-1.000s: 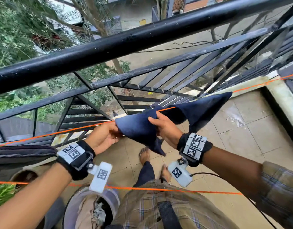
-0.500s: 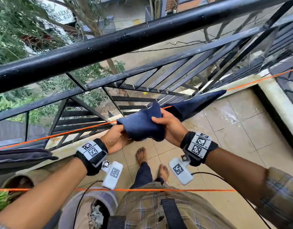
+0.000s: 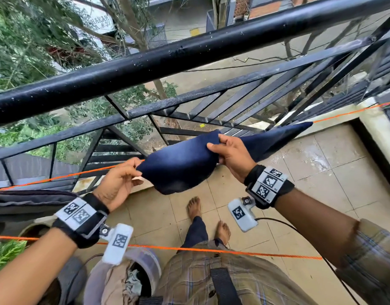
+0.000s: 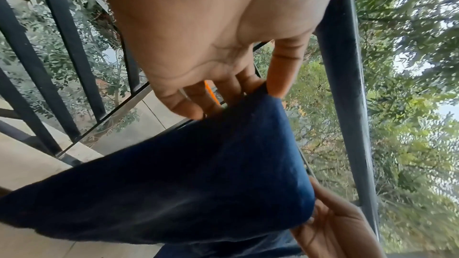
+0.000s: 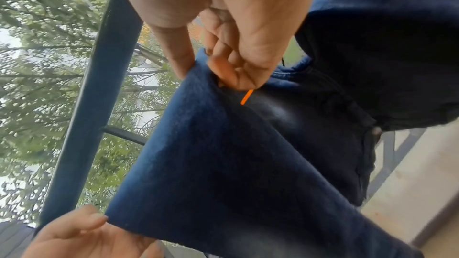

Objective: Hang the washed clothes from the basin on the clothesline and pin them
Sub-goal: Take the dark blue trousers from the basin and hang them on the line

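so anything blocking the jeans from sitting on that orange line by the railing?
Nothing visible. The dark blue jeans already lie over the orange clothesline, just inside the black railing. The left hand and the right hand each pinch an edge, with nothing between fingers and cloth. No pin shows.

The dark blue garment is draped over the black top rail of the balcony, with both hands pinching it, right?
Not quite. The head view shows the dark blue garment draped over the orange clothesline, below the black top rail. The left hand and right hand do pinch it.
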{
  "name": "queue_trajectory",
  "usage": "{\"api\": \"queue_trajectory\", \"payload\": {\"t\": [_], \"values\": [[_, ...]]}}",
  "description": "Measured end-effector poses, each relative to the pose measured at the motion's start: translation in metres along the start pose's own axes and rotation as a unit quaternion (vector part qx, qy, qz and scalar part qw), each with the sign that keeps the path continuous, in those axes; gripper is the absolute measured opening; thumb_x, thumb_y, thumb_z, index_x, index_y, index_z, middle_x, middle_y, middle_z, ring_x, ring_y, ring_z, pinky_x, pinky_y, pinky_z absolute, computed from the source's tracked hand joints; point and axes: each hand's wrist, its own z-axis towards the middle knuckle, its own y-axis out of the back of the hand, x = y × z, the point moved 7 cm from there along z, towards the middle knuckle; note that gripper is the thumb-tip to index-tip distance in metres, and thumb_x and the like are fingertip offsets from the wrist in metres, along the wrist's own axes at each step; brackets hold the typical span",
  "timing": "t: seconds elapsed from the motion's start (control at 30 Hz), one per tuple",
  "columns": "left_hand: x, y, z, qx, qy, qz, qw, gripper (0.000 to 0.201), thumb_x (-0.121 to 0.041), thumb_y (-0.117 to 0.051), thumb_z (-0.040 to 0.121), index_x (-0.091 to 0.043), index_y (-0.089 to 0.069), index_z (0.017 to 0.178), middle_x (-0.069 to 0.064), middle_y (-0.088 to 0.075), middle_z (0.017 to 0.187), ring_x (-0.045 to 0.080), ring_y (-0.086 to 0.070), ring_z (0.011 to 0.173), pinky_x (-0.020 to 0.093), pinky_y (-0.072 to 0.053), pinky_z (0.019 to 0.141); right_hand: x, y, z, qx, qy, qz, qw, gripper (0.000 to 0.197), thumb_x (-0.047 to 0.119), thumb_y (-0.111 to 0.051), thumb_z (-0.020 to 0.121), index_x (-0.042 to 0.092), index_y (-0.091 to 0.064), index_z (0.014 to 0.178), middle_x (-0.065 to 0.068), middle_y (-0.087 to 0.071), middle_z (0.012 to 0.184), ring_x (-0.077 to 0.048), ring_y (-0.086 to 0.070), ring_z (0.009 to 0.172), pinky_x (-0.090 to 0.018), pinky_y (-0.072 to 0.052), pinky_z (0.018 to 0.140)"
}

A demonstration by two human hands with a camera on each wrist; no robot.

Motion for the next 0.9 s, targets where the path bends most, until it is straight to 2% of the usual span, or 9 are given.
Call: {"api": "queue_trajectory", "payload": {"t": [0.07,0.17,0.3,0.43,0.57,0.63,0.7,0.8,0.9], "values": [[-0.012,0.001,0.001,-0.024,-0.044,-0.025,0.998,0.023,0.0,-0.055,0.065,-0.019,-0.043,0.071,-0.004,-0.045,0.07,0.009,-0.048,0.07,0.028,-0.04,0.066,0.009,-0.001,0.006,-0.015,0.009,-0.049,0.999,0.037,0.013,-0.066,0.089,-0.016,-0.057,0.11,-0.012,-0.052,0.081,-0.004,-0.048,0.058,-0.015,-0.033,0.051],[-0.027,0.0,0.002,-0.047,-0.078,-0.02,0.996,0.042,0.019,-0.042,0.08,-0.023,-0.04,0.076,-0.01,-0.051,0.069,0.003,-0.051,0.062,0.016,-0.039,0.05,0.017,0.006,0.013,-0.039,-0.002,-0.098,0.994,0.046,0.023,-0.07,0.086,-0.015,-0.055,0.107,-0.014,-0.046,0.074,-0.01,-0.04,0.049,-0.019,-0.03,0.041],[-0.029,0.002,0.003,-0.056,-0.072,-0.005,0.996,0.04,0.013,-0.05,0.083,-0.026,-0.05,0.093,-0.004,-0.068,0.092,0.006,-0.059,0.066,0.015,-0.043,0.048,0.023,0.015,0.01,-0.069,-0.014,-0.086,0.994,0.003,0.006,-0.064,0.092,0.004,-0.066,0.091,0.009,-0.057,0.05,0.001,-0.047,0.038,-0.012,-0.033,0.038],[-0.022,0.008,0.008,-0.085,-0.021,0.054,0.995,0.031,0.006,-0.057,0.089,-0.023,-0.06,0.097,-0.002,-0.066,0.094,0.009,-0.057,0.073,0.019,-0.049,0.058,0.025,0.011,0.017,-0.074,0.0,-0.079,0.994,0.018,0.003,-0.059,0.095,0.01,-0.064,0.079,0.013,-0.057,0.048,0.004,-0.048,0.039,-0.009,-0.036,0.041],[-0.012,0.016,0.02,-0.155,0.014,0.107,0.982,0.028,0.004,-0.057,0.093,-0.02,-0.065,0.104,0.0,-0.065,0.1,0.011,-0.056,0.079,0.025,-0.048,0.069,0.025,0.005,0.036,-0.089,-0.011,-0.156,0.984,0.014,0.006,-0.063,0.093,-0.004,-0.066,0.103,-0.003,-0.057,0.065,0.003,-0.048,0.04,-0.011,-0.038,0.043],[-0.004,0.014,0.025,-0.148,0.041,0.108,0.982,0.032,0.0,-0.059,0.092,-0.02,-0.063,0.117,0.001,-0.064,0.11,0.011,-0.056,0.084,0.026,-0.047,0.07,0.025,0.013,0.049,-0.101,-0.008,-0.2,0.975,0.036,0.011,-0.068,0.087,0.005,-0.061,0.121,-0.005,-0.065,0.073,-0.002,-0.057,0.049,-0.019,-0.048,0.053],[-0.002,0.01,0.03,-0.143,0.046,0.119,0.982,0.038,-0.006,-0.063,0.092,-0.021,-0.059,0.126,0.0,-0.064,0.113,0.011,-0.056,0.087,0.025,-0.044,0.067,0.025,0.026,0.058,-0.115,-0.012,-0.271,0.956,0.053,0.019,-0.072,0.073,0.021,-0.059,0.125,-0.002,-0.073,0.082,-0.013,-0.064,0.063,-0.031,-0.057,0.069],[-0.001,0.005,0.031,-0.147,0.036,0.146,0.978,0.038,-0.012,-0.063,0.093,-0.026,-0.054,0.127,-0.008,-0.064,0.108,0.008,-0.055,0.084,0.028,-0.046,0.07,0.02,0.047,0.067,-0.107,-0.018,-0.315,0.943,0.031,0.02,-0.068,0.066,0.028,-0.07,0.096,0.002,-0.074,0.069,-0.015,-0.07,0.071,-0.04,-0.059,0.079],[-0.002,0.017,0.031,-0.158,0.044,0.196,0.967,0.034,-0.016,-0.064,0.094,-0.024,-0.057,0.126,0.001,-0.067,0.11,0.018,-0.063,0.092,0.042,-0.052,0.092,0.019,0.087,0.059,-0.158,0.001,-0.307,0.939,0.011,0.027,-0.067,0.068,0.036,-0.072,0.072,0.001,-0.073,0.066,-0.017,-0.071,0.07,-0.045,-0.059,0.079]]}}
